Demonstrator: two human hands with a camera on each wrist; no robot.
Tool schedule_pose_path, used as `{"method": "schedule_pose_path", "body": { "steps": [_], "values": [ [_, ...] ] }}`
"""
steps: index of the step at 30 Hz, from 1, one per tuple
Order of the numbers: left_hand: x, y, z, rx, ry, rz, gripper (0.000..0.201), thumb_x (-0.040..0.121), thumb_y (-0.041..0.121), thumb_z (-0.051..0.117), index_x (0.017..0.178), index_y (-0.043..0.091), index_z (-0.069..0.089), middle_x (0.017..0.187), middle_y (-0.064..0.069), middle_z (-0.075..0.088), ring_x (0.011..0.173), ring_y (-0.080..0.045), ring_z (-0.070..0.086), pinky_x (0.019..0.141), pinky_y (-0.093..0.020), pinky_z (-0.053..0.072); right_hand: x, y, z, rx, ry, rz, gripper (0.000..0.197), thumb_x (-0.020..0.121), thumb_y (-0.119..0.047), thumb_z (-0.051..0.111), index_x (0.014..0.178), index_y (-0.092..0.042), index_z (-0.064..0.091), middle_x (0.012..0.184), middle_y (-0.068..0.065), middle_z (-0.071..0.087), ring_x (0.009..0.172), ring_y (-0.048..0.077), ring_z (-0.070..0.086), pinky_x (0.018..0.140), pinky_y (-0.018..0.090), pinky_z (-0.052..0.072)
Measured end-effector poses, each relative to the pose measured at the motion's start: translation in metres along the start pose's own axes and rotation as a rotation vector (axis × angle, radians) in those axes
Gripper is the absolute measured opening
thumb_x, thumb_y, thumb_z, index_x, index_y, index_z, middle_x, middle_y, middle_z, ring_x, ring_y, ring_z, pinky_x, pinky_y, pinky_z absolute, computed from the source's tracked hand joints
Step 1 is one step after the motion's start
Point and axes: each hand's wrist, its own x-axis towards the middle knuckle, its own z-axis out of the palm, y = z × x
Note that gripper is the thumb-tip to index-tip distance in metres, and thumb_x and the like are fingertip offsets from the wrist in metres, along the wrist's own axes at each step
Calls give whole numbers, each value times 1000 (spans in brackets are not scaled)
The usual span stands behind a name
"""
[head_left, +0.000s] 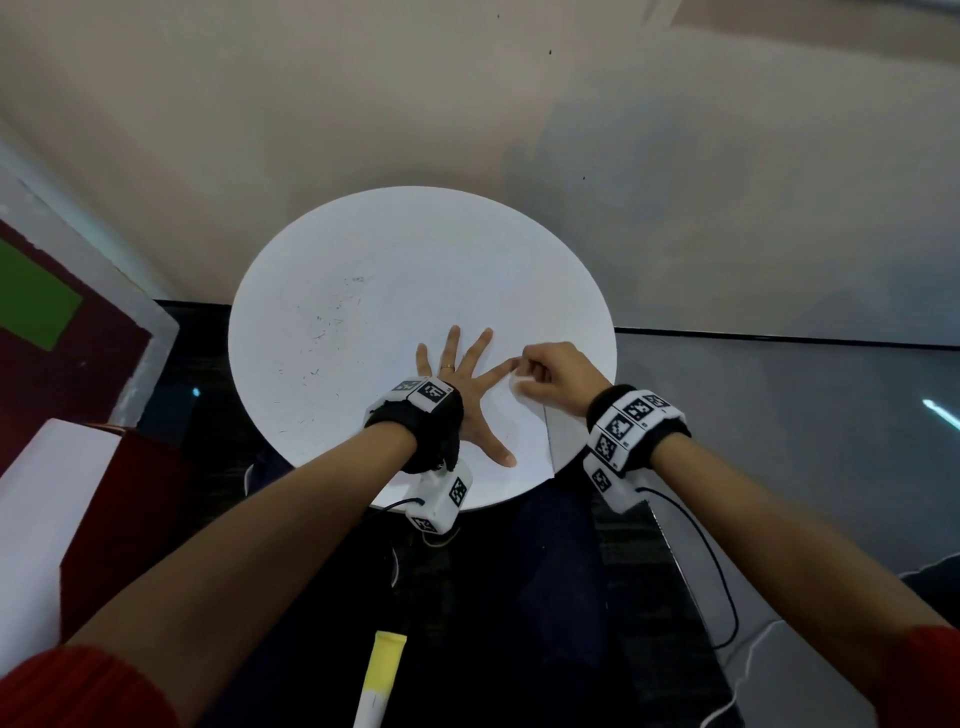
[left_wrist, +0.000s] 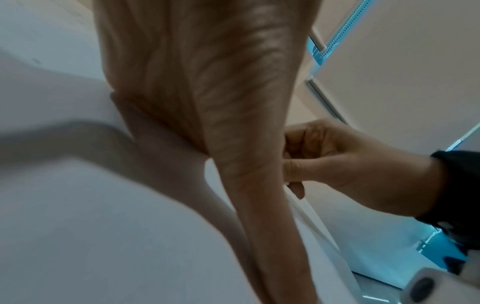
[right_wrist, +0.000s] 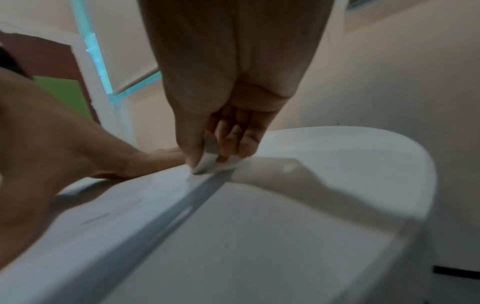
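My left hand (head_left: 457, 387) lies flat, with 5 fingers spread, on the white sheet of paper (head_left: 524, 428), and it holds the sheet down on the round table (head_left: 363, 291). My right hand (head_left: 553, 374), just beside my left index finger, pinches the far corner of the sheet and curls it up. I judge that the fold is only begun and the crease is not yet pressed. I can read no writing, only square codes on my wristbands (head_left: 631, 418).

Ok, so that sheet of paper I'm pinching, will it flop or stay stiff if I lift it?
Probably floppy: the paper curls where the right hand pinches its edge. Likely very light and apt to slide on the smooth table, which may be why the left hand presses it flat.
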Motion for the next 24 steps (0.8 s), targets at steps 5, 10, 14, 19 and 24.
{"method": "schedule_pose_path", "body": {
  "steps": [5,10,14,19,24],
  "values": [
    [1,-3,0,1,-8,16,146,31,87,70,140,56,-23,144,12,-48,127,-28,-52,95,-64,-31,-17,8,2,64,-115,38,18,82,-15,69,71,-8,56,61,-8,48,52,2,41,53,15,35],
    [0,-3,1,-25,16,22,129,45,90,62,140,58,-19,149,13,-42,131,-28,-47,99,-65,-28,0,10,0,141,75,54,16,82,-11,69,73,-11,55,62,1,50,55,8,42,53,14,34],
    [-2,0,2,-18,39,14,126,49,90,61,142,57,-16,151,13,-39,134,-29,-44,101,-66,-26,-12,12,2,88,-58,39,16,82,-12,68,75,-3,57,63,-2,50,54,6,41,53,14,34],
    [-3,-1,2,-6,38,22,132,45,89,65,142,56,-18,150,12,-40,133,-29,-45,98,-64,-29,-3,9,-3,106,-3,29,13,81,-11,69,76,-2,60,61,-6,51,53,4,43,54,18,37],
    [-5,-1,1,-14,42,24,133,44,89,65,143,55,-17,150,13,-39,133,-28,-45,97,-64,-29,-20,11,5,93,-91,22,18,81,-8,68,72,-9,52,61,-6,46,52,2,39,53,14,33]
  ]
}}
